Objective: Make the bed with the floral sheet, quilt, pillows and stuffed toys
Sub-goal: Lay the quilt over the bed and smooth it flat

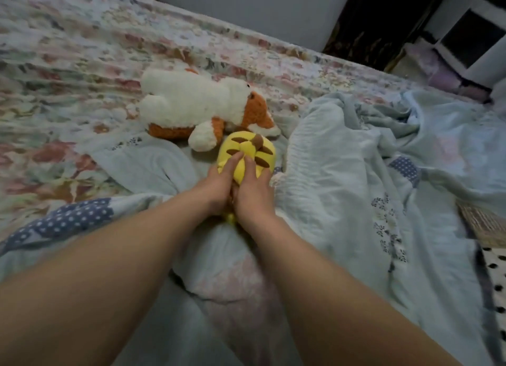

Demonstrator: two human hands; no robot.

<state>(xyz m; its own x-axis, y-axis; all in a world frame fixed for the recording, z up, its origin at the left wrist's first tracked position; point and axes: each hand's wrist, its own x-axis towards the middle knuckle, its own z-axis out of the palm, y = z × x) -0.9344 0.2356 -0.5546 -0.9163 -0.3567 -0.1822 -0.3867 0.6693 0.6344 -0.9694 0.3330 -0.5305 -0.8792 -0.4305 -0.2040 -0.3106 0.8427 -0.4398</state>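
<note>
The blue quilt (342, 201) lies bunched up close to me. My left hand (219, 185) and right hand (253, 193) both grip the yellow toy (247, 151) by the quilt's far edge. Just past it, the fox toy (191, 103) lies on the floral sheet (68, 64).

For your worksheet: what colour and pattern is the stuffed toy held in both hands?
The stuffed toy is yellow with brown stripes, best in head view.

No readable text, labels or numbers appear anywhere.
</note>
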